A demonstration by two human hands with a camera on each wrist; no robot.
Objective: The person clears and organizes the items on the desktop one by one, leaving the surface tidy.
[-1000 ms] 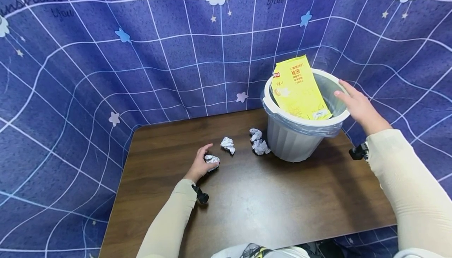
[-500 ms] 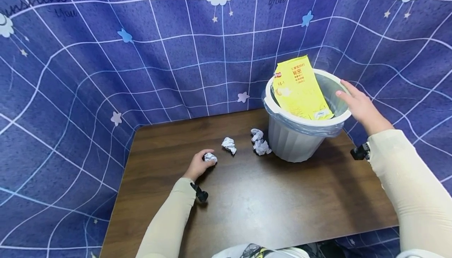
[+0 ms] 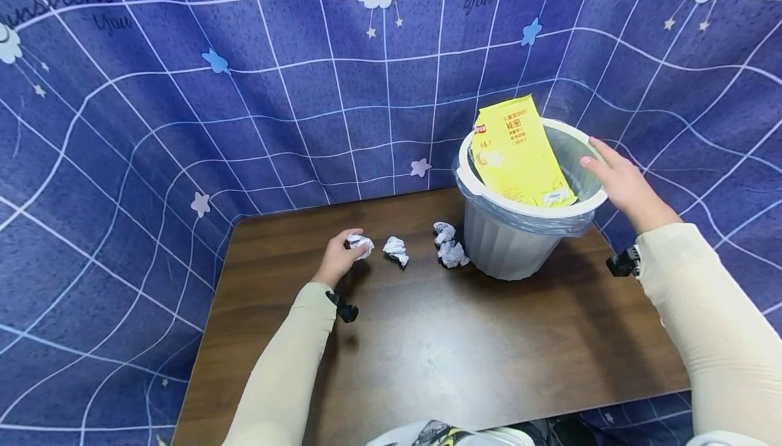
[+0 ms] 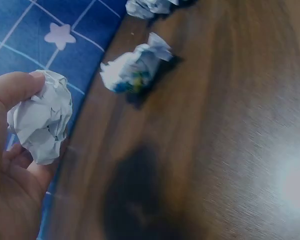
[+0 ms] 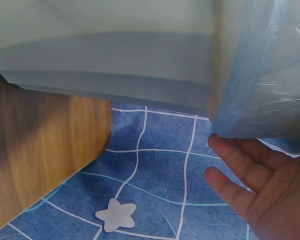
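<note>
My left hand (image 3: pixel 339 258) holds a crumpled paper ball (image 4: pixel 42 117) between thumb and fingers, raised above the wooden table at its far left part. Just to its right lies a second crumpled paper ball (image 3: pixel 396 250), with coloured print visible in the left wrist view. Two more crumpled paper balls (image 3: pixel 452 254) sit together beside the grey trash can (image 3: pixel 502 246). My right hand (image 3: pixel 629 184) grips the can's white rim at the right, thumb over the inside and fingers outside against the bluish liner bag (image 5: pixel 285 90). A yellow snack bag (image 3: pixel 519 154) leans inside the can, poking above the rim.
The brown table (image 3: pixel 427 337) ends at a blue patterned curtain (image 3: pixel 305 93) behind and at the left. The trash can stands near the back right edge. White items and cables (image 3: pixel 464 434) show at the bottom, by the front edge.
My left hand has closed around the paper ball, lifted it from the table and moved it away from me. The right hand and the trash can stay put.
</note>
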